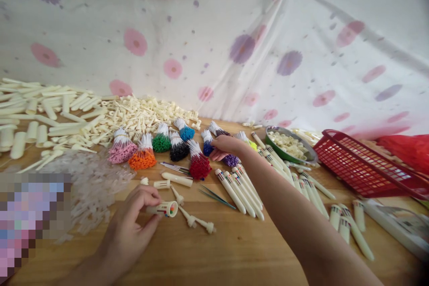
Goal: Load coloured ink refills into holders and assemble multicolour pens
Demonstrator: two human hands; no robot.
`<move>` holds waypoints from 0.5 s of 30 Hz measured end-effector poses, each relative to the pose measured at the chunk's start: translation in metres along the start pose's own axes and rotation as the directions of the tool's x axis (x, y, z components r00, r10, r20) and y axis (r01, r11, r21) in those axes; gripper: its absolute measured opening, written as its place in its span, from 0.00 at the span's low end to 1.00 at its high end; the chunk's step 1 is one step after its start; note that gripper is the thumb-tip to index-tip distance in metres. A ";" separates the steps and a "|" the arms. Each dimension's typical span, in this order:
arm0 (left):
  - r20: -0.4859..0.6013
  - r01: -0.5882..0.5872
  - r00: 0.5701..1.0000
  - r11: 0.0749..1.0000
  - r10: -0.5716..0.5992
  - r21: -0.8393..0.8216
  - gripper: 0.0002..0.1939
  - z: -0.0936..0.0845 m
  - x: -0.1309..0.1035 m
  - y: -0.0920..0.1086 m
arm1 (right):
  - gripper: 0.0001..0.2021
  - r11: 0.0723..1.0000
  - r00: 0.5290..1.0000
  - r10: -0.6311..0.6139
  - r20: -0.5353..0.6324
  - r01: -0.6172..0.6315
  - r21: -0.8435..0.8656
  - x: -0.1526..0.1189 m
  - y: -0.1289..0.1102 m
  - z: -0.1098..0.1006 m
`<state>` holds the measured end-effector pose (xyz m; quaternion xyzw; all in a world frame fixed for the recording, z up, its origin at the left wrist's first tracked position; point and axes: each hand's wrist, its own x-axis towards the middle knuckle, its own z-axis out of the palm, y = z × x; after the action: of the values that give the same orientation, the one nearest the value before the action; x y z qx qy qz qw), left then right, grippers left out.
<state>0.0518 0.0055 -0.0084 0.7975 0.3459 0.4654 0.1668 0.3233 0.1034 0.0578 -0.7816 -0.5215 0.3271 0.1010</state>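
Between the thumb and fingers of my left hand (136, 219) is a short cream pen barrel (163, 209), its open end facing right with small coloured pieces inside. My right hand (225, 146) reaches over the blue bundle (207, 142) and the purple bundle (230, 160) of white-stemmed refills; its fingertips are partly hidden, so what they hold cannot be made out. Nearby stand red (199, 163), black (178, 147), green (161, 139), orange (142, 154) and pink (122, 147) bundles. Loose cream nozzle parts (191, 220) and tweezers (217, 196) lie on the table.
Cream tubes and parts (144, 114) are heaped at the back left, beside clear plastic pieces (92, 183). Assembled pens (236, 192) lie right of centre. Behind them are a green-sided bowl (290, 157) and a red basket (365, 165). A patterned sheet (201, 31) hangs behind.
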 end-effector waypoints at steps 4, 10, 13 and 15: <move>-0.010 0.003 1.000 1.000 -0.002 0.007 0.08 0.001 0.000 0.000 | 0.08 0.996 0.996 -0.082 -0.022 0.081 -0.028 -0.026 0.008 0.005; 0.002 0.011 1.000 0.998 -0.011 0.066 0.09 -0.002 0.003 -0.005 | 0.10 0.846 0.842 -0.532 -0.093 0.524 -0.097 -0.107 0.032 0.014; -0.026 0.028 0.999 0.995 -0.026 0.093 0.08 -0.003 0.004 -0.008 | 0.09 0.664 0.667 -0.741 -0.077 0.712 -0.229 -0.134 0.042 0.026; -0.035 0.031 0.999 0.994 -0.027 0.104 0.08 -0.003 0.006 -0.008 | 0.10 0.584 0.596 -0.801 -0.054 0.759 -0.289 -0.140 0.044 0.033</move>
<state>0.0481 0.0150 -0.0077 0.7920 0.3840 0.4577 0.1257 0.3022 -0.0451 0.0678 -0.5035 -0.8357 0.1135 0.1873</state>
